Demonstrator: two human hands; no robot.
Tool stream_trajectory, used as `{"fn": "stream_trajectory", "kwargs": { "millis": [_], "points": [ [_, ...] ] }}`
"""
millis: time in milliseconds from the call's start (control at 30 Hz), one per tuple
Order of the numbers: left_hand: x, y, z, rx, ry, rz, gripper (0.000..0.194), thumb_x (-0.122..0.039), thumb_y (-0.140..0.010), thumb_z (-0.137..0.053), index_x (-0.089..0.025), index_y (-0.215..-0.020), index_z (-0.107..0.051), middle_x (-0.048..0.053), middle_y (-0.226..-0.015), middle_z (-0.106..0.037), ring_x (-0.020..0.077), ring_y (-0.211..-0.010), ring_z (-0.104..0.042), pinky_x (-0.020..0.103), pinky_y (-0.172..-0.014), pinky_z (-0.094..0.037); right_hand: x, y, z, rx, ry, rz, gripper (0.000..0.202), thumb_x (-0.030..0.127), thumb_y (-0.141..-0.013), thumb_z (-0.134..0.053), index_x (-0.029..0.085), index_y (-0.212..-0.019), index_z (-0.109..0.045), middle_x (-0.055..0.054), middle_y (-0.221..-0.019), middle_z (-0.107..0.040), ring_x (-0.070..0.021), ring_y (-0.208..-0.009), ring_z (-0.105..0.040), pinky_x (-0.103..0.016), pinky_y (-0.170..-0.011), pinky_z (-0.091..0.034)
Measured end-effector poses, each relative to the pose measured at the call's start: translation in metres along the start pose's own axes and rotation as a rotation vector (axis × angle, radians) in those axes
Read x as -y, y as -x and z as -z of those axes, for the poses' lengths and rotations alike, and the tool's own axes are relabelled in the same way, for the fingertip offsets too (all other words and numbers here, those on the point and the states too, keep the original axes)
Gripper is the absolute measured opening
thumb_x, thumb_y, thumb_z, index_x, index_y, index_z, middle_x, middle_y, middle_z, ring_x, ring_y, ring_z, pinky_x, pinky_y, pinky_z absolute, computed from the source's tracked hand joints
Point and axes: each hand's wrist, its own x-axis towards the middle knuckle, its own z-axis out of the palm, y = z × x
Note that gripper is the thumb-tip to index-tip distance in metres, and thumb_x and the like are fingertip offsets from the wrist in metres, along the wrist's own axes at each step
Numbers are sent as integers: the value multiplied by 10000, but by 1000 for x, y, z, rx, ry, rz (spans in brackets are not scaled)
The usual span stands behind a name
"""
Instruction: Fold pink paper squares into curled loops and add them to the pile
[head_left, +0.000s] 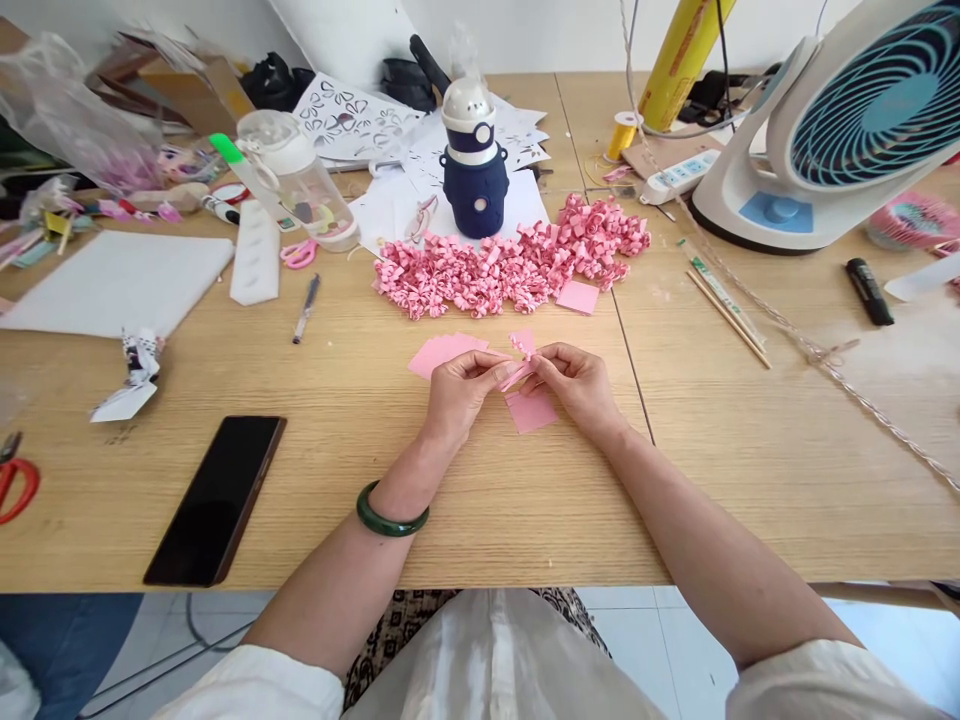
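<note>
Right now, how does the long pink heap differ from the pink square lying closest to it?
The pink heap is curled, bunched and bumpy, while the pink square lies flat and smooth. The heap is made of many small looped pieces; the square has one plain face, though I can't tell whether it is a single sheet or a stack. The heap stretches in a long band, while the square is small and compact. Both are pink and rest on the wooden table.

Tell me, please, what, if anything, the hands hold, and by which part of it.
A small piece of pink paper, pinched between fingers: the left hand at its left end, the right hand at its right.
</note>
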Motion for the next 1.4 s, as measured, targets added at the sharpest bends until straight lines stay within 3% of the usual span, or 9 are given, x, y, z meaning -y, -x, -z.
{"fn": "stream_trajectory", "kwargs": {
  "millis": [633,767,900,1100,1200,1400],
  "points": [
    [3,0,1,31,-52,-114,302,-364,-601,-904,-176,-723,-701,6,-755,-706,136,-710,-642,272,-686,-533,5,4,-3,51,-43,-16,381,541,-755,-797,176,-792,-695,-23,-666,-737,-132,-561,-679,-264,-602,-577],
    [4,-1,3,65,-23,-127,316,-481,-741,-817,-198,-864,-749,36,-907,-746,161,-846,-679,286,-792,-540,6,4,-2,22,-27,7,387,546,-765,-788,175,-816,-691,-14,-635,-725,-131,-562,-677,-258,-599,-573],
    [8,-1,6,24,-56,-117,378,-550,-876,-659,-199,-808,-780,53,-868,-753,177,-841,-687,302,-810,-536,7,4,-2,-22,-17,50,381,539,-762,-792,176,-825,-694,-7,-633,-719,-122,-559,-668,-254,-599,-575],
    [4,1,5,71,-163,-162,292,-474,-851,-706,-198,-828,-800,60,-935,-779,201,-929,-694,327,-905,-518,6,3,-2,-27,55,90,378,551,-766,-776,186,-838,-713,-1,-666,-712,-116,-564,-651,-263,-602,-578],
    [2,1,4,80,-211,-199,182,-380,-805,-764,-204,-835,-802,46,-919,-779,189,-904,-689,312,-884,-517,5,3,-2,-20,53,92,371,543,-768,-774,184,-832,-711,1,-659,-708,-114,-558,-648,-260,-597,-575],
    [2,1,6,83,-239,-213,144,-338,-828,-738,-215,-839,-812,37,-901,-780,180,-893,-689,302,-886,-511,5,3,-2,-43,44,82,308,477,-790,-774,176,-814,-712,-1,-639,-707,-111,-555,-649,-247,-591,-566]
  ]
}}
